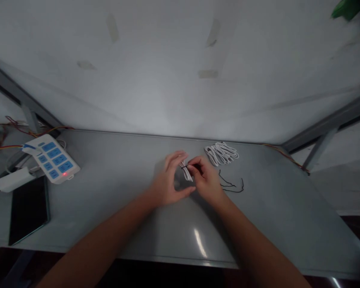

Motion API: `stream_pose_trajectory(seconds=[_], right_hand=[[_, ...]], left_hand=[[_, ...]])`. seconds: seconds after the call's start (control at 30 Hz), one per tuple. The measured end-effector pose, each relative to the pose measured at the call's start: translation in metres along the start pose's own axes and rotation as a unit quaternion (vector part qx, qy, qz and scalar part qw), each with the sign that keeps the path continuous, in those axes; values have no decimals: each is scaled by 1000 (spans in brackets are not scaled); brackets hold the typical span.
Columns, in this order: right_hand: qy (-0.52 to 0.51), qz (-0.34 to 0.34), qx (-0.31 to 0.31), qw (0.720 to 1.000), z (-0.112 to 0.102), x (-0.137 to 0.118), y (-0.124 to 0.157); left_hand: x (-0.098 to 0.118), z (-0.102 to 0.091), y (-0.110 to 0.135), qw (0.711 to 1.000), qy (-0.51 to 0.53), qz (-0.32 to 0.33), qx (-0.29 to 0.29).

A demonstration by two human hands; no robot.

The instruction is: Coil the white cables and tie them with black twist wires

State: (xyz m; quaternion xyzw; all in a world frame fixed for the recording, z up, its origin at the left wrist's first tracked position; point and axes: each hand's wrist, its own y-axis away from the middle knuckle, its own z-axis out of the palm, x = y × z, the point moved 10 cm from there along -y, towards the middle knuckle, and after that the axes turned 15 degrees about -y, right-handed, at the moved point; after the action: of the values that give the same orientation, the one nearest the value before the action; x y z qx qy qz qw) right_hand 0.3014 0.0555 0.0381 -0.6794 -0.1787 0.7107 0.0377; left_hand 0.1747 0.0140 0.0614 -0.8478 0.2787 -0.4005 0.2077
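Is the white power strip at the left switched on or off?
On: the power strip shows a small red light glowing near its front end.

worktop (114,208) lay open left of the hands; coiled white cable (222,153) and black ties (232,185) crowded the right.

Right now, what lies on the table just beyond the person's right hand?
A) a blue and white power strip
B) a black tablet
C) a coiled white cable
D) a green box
C: the coiled white cable lies on the table just beyond the right hand; the power strip sits far left.
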Motion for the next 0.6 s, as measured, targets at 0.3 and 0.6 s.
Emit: stream_pose_trajectory(seconds=[0.3,0.6], right_hand=[[53,-32,-39,997,5,-6,0],[112,-48,-82,989,4,4,1]], left_hand=[[-35,24,6,980,92,-163,-68],[-71,50,20,836,416,-355,-36]])
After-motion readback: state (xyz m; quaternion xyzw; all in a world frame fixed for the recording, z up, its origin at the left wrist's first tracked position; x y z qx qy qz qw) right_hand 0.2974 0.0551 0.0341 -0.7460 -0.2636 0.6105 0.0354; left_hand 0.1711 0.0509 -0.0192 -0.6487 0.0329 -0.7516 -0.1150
